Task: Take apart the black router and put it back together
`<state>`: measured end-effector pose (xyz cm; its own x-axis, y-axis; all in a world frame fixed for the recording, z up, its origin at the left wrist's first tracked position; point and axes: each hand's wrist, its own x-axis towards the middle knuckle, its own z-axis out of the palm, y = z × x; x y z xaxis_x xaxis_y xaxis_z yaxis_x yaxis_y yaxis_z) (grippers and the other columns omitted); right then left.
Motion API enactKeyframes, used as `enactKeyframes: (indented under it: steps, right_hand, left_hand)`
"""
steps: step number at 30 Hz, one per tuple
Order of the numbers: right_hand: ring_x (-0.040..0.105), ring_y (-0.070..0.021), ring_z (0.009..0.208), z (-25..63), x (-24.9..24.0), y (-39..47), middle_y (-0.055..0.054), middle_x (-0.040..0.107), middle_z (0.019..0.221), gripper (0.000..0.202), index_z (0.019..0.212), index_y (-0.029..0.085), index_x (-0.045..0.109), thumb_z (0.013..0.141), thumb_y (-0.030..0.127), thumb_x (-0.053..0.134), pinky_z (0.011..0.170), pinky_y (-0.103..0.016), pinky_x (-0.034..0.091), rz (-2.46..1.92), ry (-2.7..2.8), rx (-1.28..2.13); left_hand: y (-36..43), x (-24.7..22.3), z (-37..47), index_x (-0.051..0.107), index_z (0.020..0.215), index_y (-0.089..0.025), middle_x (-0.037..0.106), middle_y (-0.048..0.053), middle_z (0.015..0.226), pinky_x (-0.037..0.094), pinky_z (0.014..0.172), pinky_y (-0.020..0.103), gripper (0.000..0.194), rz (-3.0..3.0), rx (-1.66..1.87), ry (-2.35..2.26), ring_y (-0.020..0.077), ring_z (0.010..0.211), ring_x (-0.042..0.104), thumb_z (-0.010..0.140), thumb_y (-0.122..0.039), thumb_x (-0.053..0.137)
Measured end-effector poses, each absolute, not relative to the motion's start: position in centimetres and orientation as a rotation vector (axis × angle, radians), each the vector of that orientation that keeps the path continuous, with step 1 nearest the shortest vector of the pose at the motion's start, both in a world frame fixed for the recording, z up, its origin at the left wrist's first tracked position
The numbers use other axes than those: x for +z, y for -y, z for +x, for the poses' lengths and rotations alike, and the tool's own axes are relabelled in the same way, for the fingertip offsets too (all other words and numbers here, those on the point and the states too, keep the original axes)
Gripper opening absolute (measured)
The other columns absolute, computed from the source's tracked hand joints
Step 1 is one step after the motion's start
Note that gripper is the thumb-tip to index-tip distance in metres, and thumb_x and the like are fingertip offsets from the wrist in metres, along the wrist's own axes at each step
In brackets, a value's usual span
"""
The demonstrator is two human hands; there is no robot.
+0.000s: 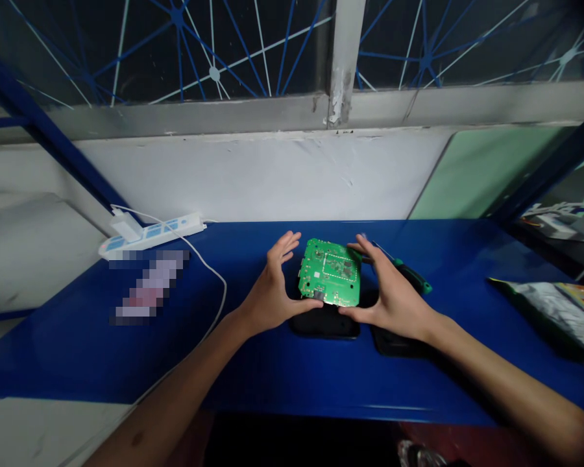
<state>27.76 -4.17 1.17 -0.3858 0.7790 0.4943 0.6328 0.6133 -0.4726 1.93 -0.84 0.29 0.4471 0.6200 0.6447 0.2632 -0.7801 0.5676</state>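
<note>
Nearby: screwdriver [413, 277], power strip [154, 232] | hands [396, 298]: circuit board [333, 272], partly hiding black case [325, 326]

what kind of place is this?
Probably an electronics repair or assembly bench, though one view can't confirm which. Signs: the bare green circuit board, the green-handled screwdriver lying on the blue tabletop, and the power strip near the wall.

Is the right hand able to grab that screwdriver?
Probably yes: the screwdriver's handle lies close by, uncovered, but the right hand might need to let go of the green board first.
</note>
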Motion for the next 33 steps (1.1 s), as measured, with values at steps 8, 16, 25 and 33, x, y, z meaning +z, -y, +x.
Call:
enactKeyframes:
  steps: [8,16,25,33]
  right_hand:
    - [0.037,-0.0410,0.145,28.1,1.7,4.3,-0.020,0.038,0.156,0.113,0.159,0.023,0.006,0.075,0.043,0.079,0.117,-0.067,0.034,-1.050,2.237,0.250]
    - [0.038,-0.0402,0.145,28.4,1.8,4.2,-0.017,0.038,0.157,0.115,0.159,0.027,0.007,0.073,0.045,0.081,0.117,-0.067,0.033,-0.952,2.251,0.216]
    - [0.049,-0.0406,0.136,28.5,2.0,4.3,-0.019,0.045,0.152,0.119,0.160,0.028,0.005,0.071,0.047,0.083,0.109,-0.067,0.043,-0.956,2.225,0.191]
    - [0.050,-0.0397,0.135,28.6,1.7,4.1,-0.019,0.044,0.152,0.119,0.160,0.028,0.006,0.072,0.049,0.082,0.109,-0.065,0.045,-0.954,2.229,0.179]
  left_hand:
    - [1.2,0.4,1.6,0.001,0.157,-0.028,0.023,0.022,0.160,0.036,0.113,0.071,0.123,2.457,1.104,-0.763,0.0455,0.146,0.029,0.068,-0.022,0.087]
    - [2.0,1.4,1.7,-0.001,0.158,-0.028,0.029,0.020,0.157,0.038,0.108,0.075,0.124,2.526,0.987,-0.816,0.0469,0.138,0.038,0.068,-0.022,0.084]
    - [1.7,0.9,1.6,0.010,0.155,-0.025,0.035,0.019,0.151,0.042,0.107,0.068,0.117,2.571,1.130,-0.763,0.0427,0.136,0.039,0.065,-0.026,0.085]
    - [1.8,1.2,1.7,0.013,0.153,-0.023,0.036,0.021,0.150,0.042,0.107,0.066,0.111,2.596,1.151,-0.757,0.0412,0.136,0.040,0.068,-0.027,0.084]
